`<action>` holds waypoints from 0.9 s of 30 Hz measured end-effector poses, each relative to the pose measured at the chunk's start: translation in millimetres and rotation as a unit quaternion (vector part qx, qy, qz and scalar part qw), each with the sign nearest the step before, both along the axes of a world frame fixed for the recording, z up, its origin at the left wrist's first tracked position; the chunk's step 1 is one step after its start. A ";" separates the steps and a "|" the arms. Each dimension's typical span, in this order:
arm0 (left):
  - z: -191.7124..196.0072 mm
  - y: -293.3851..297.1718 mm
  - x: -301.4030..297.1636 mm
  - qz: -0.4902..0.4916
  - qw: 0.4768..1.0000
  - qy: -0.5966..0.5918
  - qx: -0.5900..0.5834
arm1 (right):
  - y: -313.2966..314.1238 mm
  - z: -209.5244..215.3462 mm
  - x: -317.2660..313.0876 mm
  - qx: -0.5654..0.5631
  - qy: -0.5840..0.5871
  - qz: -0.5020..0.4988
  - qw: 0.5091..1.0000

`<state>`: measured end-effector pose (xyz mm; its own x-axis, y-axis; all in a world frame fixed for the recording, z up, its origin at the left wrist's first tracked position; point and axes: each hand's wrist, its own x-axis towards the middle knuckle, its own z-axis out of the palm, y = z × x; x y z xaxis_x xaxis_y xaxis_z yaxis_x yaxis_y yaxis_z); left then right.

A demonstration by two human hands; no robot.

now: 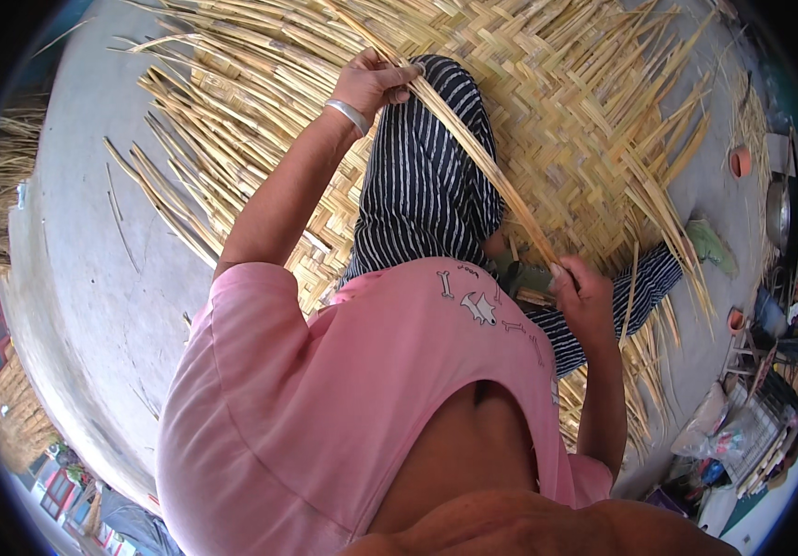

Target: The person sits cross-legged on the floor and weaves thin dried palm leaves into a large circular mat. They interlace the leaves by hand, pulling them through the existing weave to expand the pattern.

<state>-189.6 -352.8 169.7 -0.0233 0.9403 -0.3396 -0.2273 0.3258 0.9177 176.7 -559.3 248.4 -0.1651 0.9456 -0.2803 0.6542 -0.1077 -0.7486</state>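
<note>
A long, flat reed strip (pixel 482 159) runs slantwise across my striped trouser legs, from upper left to lower right. My left hand (pixel 376 82), with a silver bangle at the wrist, pinches it near its upper part, above my raised knee. Lower down and to the right, my right hand (pixel 584 295) grips the strip's other end between thumb and fingers. Beneath me spreads a woven reed mat (pixel 556 157) in a zigzag pattern, its loose strip ends fanning out on the left and right. The strip is held above the mat, and its far end leaves the top edge.
Grey concrete floor (pixel 93 269) surrounds the mat. On the right stand a small terracotta-coloured cup (pixel 740 162), another orange one (pixel 736 321) and a clutter of household items with a wire rack (pixel 751 435). Bundles of dry stalks (pixel 10 185) lie at the far left.
</note>
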 end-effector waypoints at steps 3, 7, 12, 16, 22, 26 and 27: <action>-1.2 -1.4 2.0 0.001 0.998 0.057 0.039 | 0.6 7.5 -3.6 -0.086 0.028 -0.044 0.995; -9.0 0.7 -7.7 -0.023 0.999 0.025 -0.002 | 2.2 13.1 0.8 -0.229 0.140 -0.094 0.959; -18.9 -4.3 -8.4 -0.022 0.999 0.017 -0.025 | -0.1 10.1 4.5 -0.250 0.150 -0.071 0.954; -24.3 0.1 -13.5 0.013 0.995 -0.043 -0.090 | -3.6 9.6 1.1 -0.228 0.099 -0.072 0.966; -28.7 2.6 -17.8 0.023 0.989 -0.031 -0.141 | -12.1 12.3 4.6 -0.178 0.047 -0.046 0.982; -22.8 7.0 -13.1 0.021 0.989 0.011 -0.143 | -16.7 21.7 0.0 -0.086 -0.010 0.012 0.996; -24.7 8.7 -14.2 0.021 0.989 0.027 -0.141 | -15.7 27.7 -3.8 -0.071 -0.037 0.023 0.997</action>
<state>-203.8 -344.1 145.0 -0.0862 0.8060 -0.5857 -0.1985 0.5621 0.8028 172.9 -575.1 276.1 -0.1812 0.8878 -0.4231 0.7136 -0.1773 -0.6777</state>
